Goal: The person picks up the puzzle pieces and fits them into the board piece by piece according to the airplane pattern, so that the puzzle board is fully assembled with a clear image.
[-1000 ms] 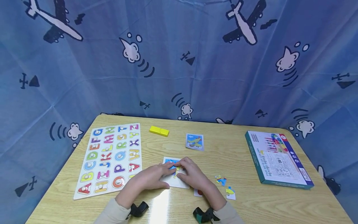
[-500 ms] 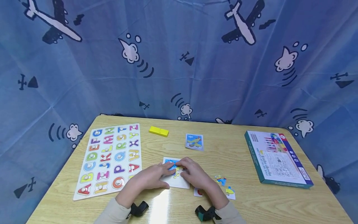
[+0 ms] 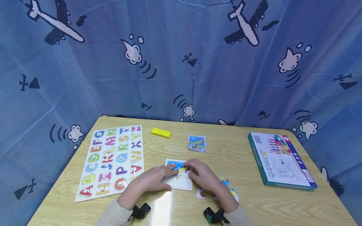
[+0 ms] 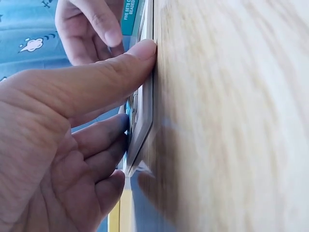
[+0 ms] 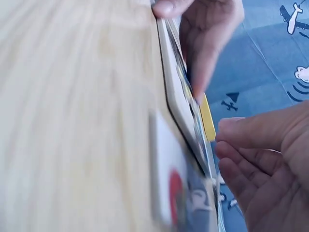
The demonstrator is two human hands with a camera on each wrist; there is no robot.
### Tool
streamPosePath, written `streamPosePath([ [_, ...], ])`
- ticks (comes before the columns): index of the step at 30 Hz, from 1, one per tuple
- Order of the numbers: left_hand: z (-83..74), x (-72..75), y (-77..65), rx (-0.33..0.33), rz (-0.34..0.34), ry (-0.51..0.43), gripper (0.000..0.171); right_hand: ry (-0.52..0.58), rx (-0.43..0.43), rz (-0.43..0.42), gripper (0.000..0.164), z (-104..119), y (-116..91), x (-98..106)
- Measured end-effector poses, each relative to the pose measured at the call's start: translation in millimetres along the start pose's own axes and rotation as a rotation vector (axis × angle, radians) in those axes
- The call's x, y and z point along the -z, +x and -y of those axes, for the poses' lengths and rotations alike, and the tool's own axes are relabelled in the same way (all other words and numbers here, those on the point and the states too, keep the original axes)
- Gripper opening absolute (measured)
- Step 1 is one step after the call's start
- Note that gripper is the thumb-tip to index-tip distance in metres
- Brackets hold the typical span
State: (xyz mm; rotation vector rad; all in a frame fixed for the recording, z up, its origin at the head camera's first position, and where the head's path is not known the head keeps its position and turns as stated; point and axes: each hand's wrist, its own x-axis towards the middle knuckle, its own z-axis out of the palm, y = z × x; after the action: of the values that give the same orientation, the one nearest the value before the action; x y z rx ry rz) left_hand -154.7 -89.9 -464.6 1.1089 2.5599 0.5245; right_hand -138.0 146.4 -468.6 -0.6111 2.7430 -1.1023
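A small white puzzle board [image 3: 182, 185] lies on the table between the hands, with blue-and-yellow puzzle pieces [image 3: 178, 168] filling its upper part. My left hand [image 3: 154, 179] rests on its left side, fingertips over the pieces. In the left wrist view the thumb [image 4: 111, 72] lies against the board's edge. My right hand [image 3: 206, 177] hovers at the board's right edge, fingers loosely bent. Nothing shows between its thumb and fingers in the right wrist view. A loose piece with a red spot [image 3: 200, 193] sits below that hand; more pieces [image 3: 233, 193] lie partly hidden behind the right forearm.
An alphabet board [image 3: 110, 160] with knobbed letters lies on the left. Farther back are a yellow block [image 3: 161, 132] and a square airplane picture card [image 3: 197, 143]. A flat craft box [image 3: 282, 161] lies on the right. A blue patterned curtain [image 3: 181, 62] hangs behind the table.
My right hand has drawn back to the right, uncovering more of the pieces, including a red bit at the upper right of the board. The left hand keeps its place.
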Motion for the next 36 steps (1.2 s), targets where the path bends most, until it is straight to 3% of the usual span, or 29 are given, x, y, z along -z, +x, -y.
streamPosePath([
  [9,-1.7,0.9,-0.4,0.011,0.002,-0.015,0.063,-0.051,-0.131,-0.052,0.034,-22,-30,30],
  [19,-2.7,1.5,-0.7,0.022,0.007,-0.025,0.062,-0.132,-0.172,-0.061,0.034,-48,-66,62],
  [27,-3.2,1.2,-1.6,0.028,-0.001,-0.038,0.062,-0.168,-0.184,-0.043,0.038,-54,-81,66],
  [36,-4.5,1.6,-0.7,0.041,-0.001,-0.026,0.061,-0.203,-0.246,-0.055,0.024,-55,-77,62],
])
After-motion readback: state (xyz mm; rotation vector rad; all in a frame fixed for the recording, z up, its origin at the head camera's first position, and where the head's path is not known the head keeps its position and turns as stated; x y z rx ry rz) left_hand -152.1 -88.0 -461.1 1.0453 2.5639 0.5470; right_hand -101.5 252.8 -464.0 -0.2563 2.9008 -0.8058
